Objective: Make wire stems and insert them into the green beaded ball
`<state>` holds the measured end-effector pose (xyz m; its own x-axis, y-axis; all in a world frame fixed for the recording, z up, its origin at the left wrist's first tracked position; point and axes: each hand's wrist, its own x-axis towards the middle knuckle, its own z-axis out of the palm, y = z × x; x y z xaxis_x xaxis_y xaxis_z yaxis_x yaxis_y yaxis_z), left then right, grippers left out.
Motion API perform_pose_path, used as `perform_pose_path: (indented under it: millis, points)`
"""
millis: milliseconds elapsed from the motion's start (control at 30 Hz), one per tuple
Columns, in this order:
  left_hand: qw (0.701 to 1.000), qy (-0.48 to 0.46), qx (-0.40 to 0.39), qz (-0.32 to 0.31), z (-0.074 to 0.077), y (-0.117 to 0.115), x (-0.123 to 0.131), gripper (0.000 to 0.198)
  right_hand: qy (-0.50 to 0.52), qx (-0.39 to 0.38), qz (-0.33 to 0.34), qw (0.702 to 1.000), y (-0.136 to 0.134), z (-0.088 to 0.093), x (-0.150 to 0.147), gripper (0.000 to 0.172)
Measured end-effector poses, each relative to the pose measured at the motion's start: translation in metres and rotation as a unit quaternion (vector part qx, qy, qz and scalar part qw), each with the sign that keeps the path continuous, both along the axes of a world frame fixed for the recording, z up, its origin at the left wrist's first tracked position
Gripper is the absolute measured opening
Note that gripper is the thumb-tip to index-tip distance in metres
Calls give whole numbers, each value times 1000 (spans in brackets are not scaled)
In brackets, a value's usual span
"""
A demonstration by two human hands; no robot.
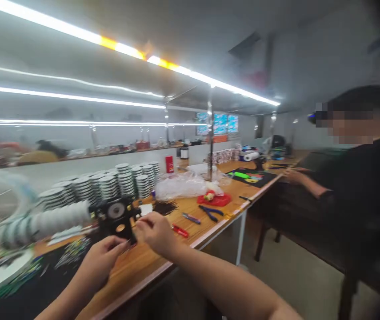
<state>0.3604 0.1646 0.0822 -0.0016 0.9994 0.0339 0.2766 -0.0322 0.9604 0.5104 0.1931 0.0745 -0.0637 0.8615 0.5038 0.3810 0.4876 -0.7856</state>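
A small black reel holder [116, 218] with a round spool face stands on the wooden workbench [153, 262]. My right hand [154, 233] is at its upper right side, with the fingertips pinched together. My left hand [101, 262] is just below it, with the fingers also drawn together near its lower edge. Anything thin between the fingers is too small to see. A long white spool [43, 223] with dark bands lies to the left of the holder. Blue-handled pliers [210, 212] and a red-handled tool [180, 230] lie to the right of my right hand.
Several stacks of white spools [103, 186] stand along the bench's far side, beside a clear plastic bag [183, 186] and a red cloth [214, 198]. A dark mat [16, 280] lies at the near left. A seated co-worker [353, 195] reaches towards the bench on the right.
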Motion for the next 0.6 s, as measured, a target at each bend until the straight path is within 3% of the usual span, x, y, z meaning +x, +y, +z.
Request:
perform_pose_path:
  millis: [100, 233, 333, 500, 600]
  points:
    - [987, -139, -72, -21, -10, 3, -9, 25, 48, -109, 60, 991, -4, -20, -2, 25]
    - [982, -166, -89, -8, -9, 4, -6, 22, 65, -208, 126, 968, -8, -35, -15, 33]
    - [981, -176, -83, -19, -7, 0, -6, 22, 74, -230, 141, 960, -7, -40, -27, 36]
    - [984, -172, -47, -27, -10, 2, -14, 21, 65, -163, 113, 978, -11, -44, -28, 22]
    - [988, -148, -25, -26, -11, 7, -19, 22, -55, 30, 92, 994, -13, -42, -19, 12]
